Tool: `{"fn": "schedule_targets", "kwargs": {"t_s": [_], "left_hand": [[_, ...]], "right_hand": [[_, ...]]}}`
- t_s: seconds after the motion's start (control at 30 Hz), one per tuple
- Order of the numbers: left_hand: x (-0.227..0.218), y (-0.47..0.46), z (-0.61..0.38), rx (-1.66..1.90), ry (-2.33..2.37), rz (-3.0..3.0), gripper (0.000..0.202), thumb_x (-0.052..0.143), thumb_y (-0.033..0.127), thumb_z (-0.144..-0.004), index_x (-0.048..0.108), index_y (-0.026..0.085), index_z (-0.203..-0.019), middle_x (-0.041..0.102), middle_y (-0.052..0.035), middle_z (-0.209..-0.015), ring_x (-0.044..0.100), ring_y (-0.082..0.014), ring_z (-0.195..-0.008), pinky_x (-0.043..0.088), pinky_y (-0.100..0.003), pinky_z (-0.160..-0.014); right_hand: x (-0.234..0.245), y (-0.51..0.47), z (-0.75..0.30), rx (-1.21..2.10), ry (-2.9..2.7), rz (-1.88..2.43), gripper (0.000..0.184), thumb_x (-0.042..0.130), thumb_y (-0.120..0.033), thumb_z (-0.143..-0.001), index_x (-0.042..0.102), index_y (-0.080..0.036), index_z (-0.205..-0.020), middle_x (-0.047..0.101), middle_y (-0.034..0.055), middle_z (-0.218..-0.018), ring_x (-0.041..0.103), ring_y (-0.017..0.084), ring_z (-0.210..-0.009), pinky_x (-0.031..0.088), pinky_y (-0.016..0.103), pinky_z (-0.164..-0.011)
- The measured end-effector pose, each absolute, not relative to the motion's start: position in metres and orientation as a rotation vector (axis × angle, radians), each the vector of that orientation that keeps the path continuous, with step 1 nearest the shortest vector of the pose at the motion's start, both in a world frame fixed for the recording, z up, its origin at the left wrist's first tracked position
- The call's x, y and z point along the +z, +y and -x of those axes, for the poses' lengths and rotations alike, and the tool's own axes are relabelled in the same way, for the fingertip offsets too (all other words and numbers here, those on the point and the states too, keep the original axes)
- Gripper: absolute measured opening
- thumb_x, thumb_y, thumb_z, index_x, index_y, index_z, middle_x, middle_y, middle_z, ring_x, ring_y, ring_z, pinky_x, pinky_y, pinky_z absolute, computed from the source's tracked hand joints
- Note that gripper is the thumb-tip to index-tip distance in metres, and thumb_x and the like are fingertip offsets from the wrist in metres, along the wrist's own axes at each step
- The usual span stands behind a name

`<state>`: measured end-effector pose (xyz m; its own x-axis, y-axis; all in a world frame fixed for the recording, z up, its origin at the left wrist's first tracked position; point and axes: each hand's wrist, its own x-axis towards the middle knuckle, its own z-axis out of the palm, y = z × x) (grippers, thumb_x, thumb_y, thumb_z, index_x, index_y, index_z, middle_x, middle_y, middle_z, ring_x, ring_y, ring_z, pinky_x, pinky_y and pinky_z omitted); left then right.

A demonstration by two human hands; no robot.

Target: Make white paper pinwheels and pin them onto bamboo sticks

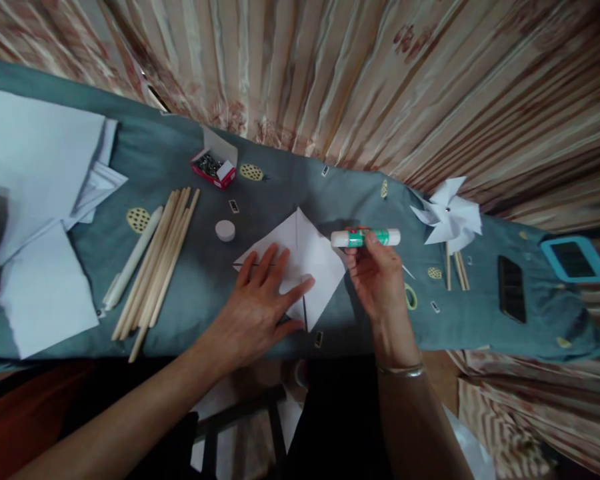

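A white square of paper (317, 257), creased and cut in from its corners, lies turned like a diamond on the table. Spread over its left half, my left hand (260, 300) presses down with fingers apart. My right hand (380, 273) grips a green and white glue stick (365, 237) sideways, just above the paper's right edge. The stick's white end points left toward the paper. A round white cap (225, 231) lies on the cloth left of the paper. Scissors with a light green handle (411, 297) rest beside my right wrist, partly hidden by it.
Wooden sticks (160, 267) and a pale rolled tube (133, 260) lie at left, near stacked white paper (35, 147). A red box of metal pins (214, 168) stands behind. Right are a finished paper pinwheel (448, 209), a dark phone (511, 289) and a blue-framed device (575, 259). Curtains hang behind.
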<state>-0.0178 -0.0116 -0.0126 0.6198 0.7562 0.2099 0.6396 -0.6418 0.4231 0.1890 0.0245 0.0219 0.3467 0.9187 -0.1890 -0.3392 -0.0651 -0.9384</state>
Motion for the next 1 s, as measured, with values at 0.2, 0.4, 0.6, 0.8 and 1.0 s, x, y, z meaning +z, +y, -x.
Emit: {"fn": "schedule_targets", "kwargs": {"t_s": [0.2,0.4,0.6,0.8,1.0], "left_hand": [[-0.002,-0.014,0.021,0.556,1.142,-2.601,0.059,0.059,0.05,-0.088,0.047,0.027,-0.14,0.035,-0.0174,-0.153,0.017,-0.0408,-0.146,0.018,-0.065,-0.112],[0.014,0.009,0.043,0.78,1.246,-2.582,0.039,0.049,0.028,-0.095,0.053,0.021,-0.133,0.054,-0.0144,-0.137,0.044,-0.0301,-0.131,0.035,-0.052,-0.107],[0.012,0.052,0.077,0.692,1.633,-2.453,0.036,0.047,0.022,-0.089,0.064,0.021,-0.122,0.06,-0.0137,-0.129,0.051,-0.0347,-0.118,0.04,-0.056,-0.098],[0.024,0.054,0.078,0.883,1.541,-1.975,0.031,0.059,0.03,-0.081,0.072,0.019,-0.107,0.071,-0.011,-0.11,0.064,-0.0287,-0.1,0.048,-0.046,-0.094],[0.043,0.03,0.049,1.147,1.211,-1.019,0.037,0.084,0.03,-0.061,0.074,0.019,-0.096,0.076,-0.0063,-0.096,0.068,-0.0211,-0.089,0.054,-0.034,-0.083]], "right_hand": [[0.027,0.024,-0.192,1.414,-0.428,1.015,0.017,0.075,-0.034,-0.074,0.071,-0.021,-0.083,0.072,-0.0019,-0.078,0.061,0.008,-0.061,0.055,0.019,-0.058],[0.028,0.02,-0.186,1.478,-0.45,1.026,0.024,0.074,-0.043,-0.075,0.072,-0.021,-0.086,0.072,0.0001,-0.077,0.063,0.01,-0.062,0.056,0.022,-0.061],[0.027,0.015,-0.175,1.628,-0.4,0.963,0.027,0.081,-0.036,-0.068,0.072,-0.02,-0.087,0.073,-0.0012,-0.074,0.064,0.008,-0.059,0.055,0.016,-0.056],[0.027,0.009,-0.174,1.683,-0.375,0.876,0.029,0.088,-0.028,-0.06,0.072,-0.019,-0.082,0.075,-0.0014,-0.075,0.07,0.009,-0.064,0.059,0.015,-0.062],[0.027,0.002,-0.167,1.687,-0.466,0.859,0.03,0.088,-0.026,-0.061,0.071,-0.021,-0.085,0.077,-0.0004,-0.082,0.075,0.014,-0.072,0.062,0.017,-0.065]]}}
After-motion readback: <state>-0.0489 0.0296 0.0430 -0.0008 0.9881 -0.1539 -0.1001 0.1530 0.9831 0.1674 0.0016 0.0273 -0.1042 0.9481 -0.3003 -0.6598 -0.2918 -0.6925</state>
